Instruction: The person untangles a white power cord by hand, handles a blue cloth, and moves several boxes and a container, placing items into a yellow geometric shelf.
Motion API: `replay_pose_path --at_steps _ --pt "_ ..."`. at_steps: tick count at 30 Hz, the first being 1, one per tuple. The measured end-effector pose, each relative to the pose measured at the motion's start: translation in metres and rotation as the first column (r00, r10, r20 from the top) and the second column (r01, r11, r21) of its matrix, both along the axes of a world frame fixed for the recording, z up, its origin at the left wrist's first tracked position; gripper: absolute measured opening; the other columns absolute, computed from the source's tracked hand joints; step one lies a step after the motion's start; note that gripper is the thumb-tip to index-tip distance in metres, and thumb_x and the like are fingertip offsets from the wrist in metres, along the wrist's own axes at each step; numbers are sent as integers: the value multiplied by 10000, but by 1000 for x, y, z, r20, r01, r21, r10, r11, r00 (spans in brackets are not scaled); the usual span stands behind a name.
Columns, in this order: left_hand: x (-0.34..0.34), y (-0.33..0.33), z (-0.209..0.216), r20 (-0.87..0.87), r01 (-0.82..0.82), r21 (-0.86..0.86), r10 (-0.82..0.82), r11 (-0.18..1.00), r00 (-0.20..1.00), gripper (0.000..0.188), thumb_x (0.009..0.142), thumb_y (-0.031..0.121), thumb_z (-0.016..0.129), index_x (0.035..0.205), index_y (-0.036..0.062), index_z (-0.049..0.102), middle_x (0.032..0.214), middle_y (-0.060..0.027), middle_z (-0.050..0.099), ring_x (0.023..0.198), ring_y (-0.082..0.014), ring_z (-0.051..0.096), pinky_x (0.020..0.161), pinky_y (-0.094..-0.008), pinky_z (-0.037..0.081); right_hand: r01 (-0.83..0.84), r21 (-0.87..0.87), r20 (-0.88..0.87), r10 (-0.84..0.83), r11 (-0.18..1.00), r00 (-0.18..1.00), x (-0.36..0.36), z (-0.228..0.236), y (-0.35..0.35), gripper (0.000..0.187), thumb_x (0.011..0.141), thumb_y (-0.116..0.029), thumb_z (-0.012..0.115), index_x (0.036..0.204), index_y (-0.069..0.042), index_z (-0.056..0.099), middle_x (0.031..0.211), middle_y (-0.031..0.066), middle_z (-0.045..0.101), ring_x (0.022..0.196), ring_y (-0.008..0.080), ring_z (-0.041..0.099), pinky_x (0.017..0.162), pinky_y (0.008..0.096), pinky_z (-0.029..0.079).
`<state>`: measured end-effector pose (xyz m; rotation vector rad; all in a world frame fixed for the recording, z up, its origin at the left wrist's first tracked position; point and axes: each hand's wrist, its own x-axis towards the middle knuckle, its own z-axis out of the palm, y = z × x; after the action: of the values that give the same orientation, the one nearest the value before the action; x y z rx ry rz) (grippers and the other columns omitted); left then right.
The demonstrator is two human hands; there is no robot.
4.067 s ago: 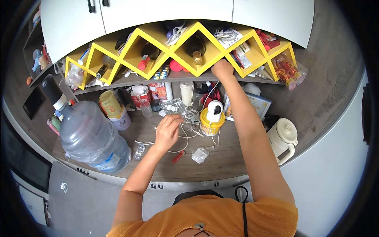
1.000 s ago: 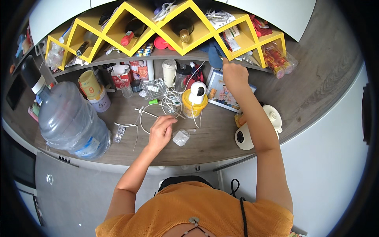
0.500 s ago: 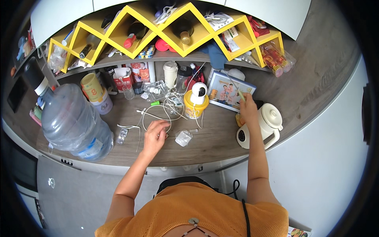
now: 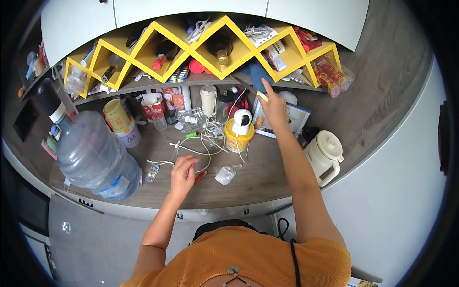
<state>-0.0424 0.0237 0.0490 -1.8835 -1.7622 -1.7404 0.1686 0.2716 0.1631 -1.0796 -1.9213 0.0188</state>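
Landmark: white, round-headed plastic camera point(image 4: 241, 122). Slim, knife-like tool with pale green handle point(image 4: 262, 96) lies beyond it, slightly right, right hand's point(image 4: 276, 108) fingers clamped on the handle. Probably light, stiff, perhaps sharp; handle the safest hold. Looks thin, dark-bladed, tip angled leftward and away. Left hand point(image 4: 183, 173), nearer and left of camera: fingers loosely bent, nothing seen held.

I see big translucent blue plastic water bottle point(image 4: 99, 155) at left; cream lidded kettle point(image 4: 322, 154) at right; yellow zigzag rack point(image 4: 190, 49) above.
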Motion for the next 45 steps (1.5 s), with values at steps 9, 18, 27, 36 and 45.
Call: replay_pose_path --at_steps 9,18,27,36,45 --pt "7 6 -6 8 13 -25 -13 1000 1000 234 740 -65 510 913 22 642 976 -128 620 898 -302 595 780 -363 476 81 187 -55 -72 979 996 42 -17 4 159 796 -151 603 945 -96 621 854 135 643 779 352 615 649 417 481" --pt "18 19 -10 2 71 -35 -70 997 998 232 742 -66 518 913 21 648 968 -124 619 863 -296 599 734 -358 490 143 42 -343 -120 989 932 113 -26 -75 208 812 -66 574 1016 -62 616 784 142 642 708 245 638 659 305 479" --pt "28 10 -22 98 84 -109 -73 991 993 206 778 -57 504 914 4 644 973 -141 622 876 -290 611 768 -335 486 111 -61 -162 -119 992 979 120 -53 -62 235 805 -79 527 1022 -63 615 774 191 618 703 327 616 657 375 471" --pt "24 -3 -61 60 23 -181 -13 983 998 219 791 -75 504 933 12 645 981 -128 621 849 -269 617 714 -316 503 229 -368 102 -205 901 973 143 -112 -38 237 779 -116 535 992 -85 634 861 222 625 811 415 593 710 454 466" --pt "27 1 -70 70 43 -276 -24 960 997 235 781 -67 517 948 31 649 1035 -123 623 877 -282 618 728 -320 498 158 -367 -192 -241 917 951 145 -135 -34 273 815 -94 516 1064 -98 628 862 167 642 794 280 623 724 352 464"
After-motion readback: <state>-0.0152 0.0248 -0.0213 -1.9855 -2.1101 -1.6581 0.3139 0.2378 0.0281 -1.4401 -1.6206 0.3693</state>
